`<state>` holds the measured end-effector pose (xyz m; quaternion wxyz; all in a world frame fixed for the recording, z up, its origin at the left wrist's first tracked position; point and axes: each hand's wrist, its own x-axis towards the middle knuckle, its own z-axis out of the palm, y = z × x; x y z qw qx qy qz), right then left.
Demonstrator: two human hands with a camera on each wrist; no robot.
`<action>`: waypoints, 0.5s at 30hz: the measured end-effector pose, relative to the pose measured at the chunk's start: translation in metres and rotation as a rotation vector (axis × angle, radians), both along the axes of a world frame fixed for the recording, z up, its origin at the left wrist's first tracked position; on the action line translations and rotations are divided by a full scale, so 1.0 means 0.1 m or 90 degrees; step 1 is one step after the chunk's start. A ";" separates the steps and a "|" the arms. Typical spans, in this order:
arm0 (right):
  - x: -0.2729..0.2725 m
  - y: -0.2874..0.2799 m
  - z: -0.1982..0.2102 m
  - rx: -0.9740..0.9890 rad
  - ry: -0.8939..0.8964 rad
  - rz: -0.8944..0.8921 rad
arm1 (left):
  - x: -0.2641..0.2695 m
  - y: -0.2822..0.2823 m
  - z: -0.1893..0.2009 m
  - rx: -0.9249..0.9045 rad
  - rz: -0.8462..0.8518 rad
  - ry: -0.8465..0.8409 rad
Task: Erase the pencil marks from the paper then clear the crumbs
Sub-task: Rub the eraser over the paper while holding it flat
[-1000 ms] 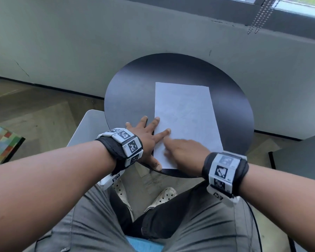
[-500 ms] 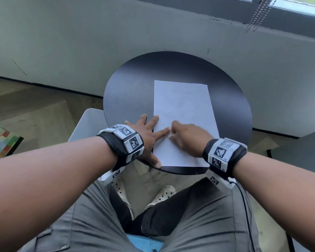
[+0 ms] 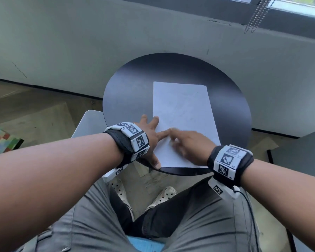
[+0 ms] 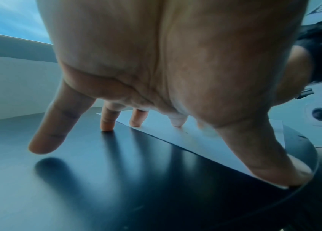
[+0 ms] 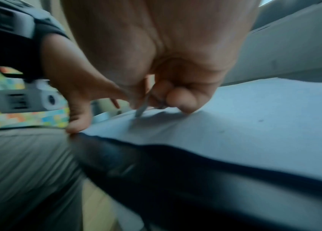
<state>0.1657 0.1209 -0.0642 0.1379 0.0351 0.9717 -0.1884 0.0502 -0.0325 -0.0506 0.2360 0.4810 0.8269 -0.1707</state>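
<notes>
A white paper (image 3: 182, 110) with faint pencil marks lies on a round black table (image 3: 127, 91). My left hand (image 3: 151, 131) is spread flat at the paper's left edge. In the left wrist view its fingers (image 4: 136, 120) press on the paper (image 4: 186, 137) and the table (image 4: 116, 179), with the thumb at the near rim. My right hand (image 3: 185, 142) is blurred over the paper's near part. The right wrist view shows its curled fingers (image 5: 176, 96) pinching a small pale eraser (image 5: 141, 109), whose tip touches the paper (image 5: 255, 125). A few dark specks (image 5: 261, 120) lie on the sheet.
The table stands against a grey wall (image 3: 80, 42) under a window with a bead chain (image 3: 256, 13). A white seat (image 3: 87, 122) stands to its left and a coloured mat (image 3: 0, 140) lies at far left. A dark surface (image 3: 302, 151) is at right. My knees are under the near rim.
My right hand slid away from me up the paper, then came a little back, with the eraser on the sheet. The left hand has stayed in place.
</notes>
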 end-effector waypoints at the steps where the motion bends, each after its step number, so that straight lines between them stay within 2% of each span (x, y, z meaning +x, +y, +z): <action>1: 0.05 -0.04 0.01 -0.022 -0.034 0.075 | 0.01 0.00 0.00 0.002 0.002 -0.003; 3: 0.05 0.01 0.04 -0.042 -0.095 0.137 | 0.02 0.01 0.00 0.001 0.001 -0.005; 4: -0.02 0.07 0.05 -0.032 -0.089 0.102 | 0.03 0.01 0.00 0.001 0.001 -0.003; 7: -0.15 0.18 0.07 0.053 -0.032 -0.111 | 0.01 -0.01 0.00 -0.003 -0.002 0.007; 8: -0.14 0.15 0.08 0.074 -0.023 -0.127 | 0.00 -0.01 0.00 -0.005 -0.002 0.008; 9: -0.10 0.08 0.07 0.071 -0.021 -0.113 | -0.01 -0.02 0.00 -0.005 0.001 0.005; 13: 0.08 -0.19 0.08 0.011 -0.073 0.081 | -0.02 -0.02 -0.02 0.003 0.011 -0.011; 15: -0.05 -0.06 0.09 0.035 -0.062 0.000 | -0.01 -0.02 -0.03 0.009 0.009 -0.011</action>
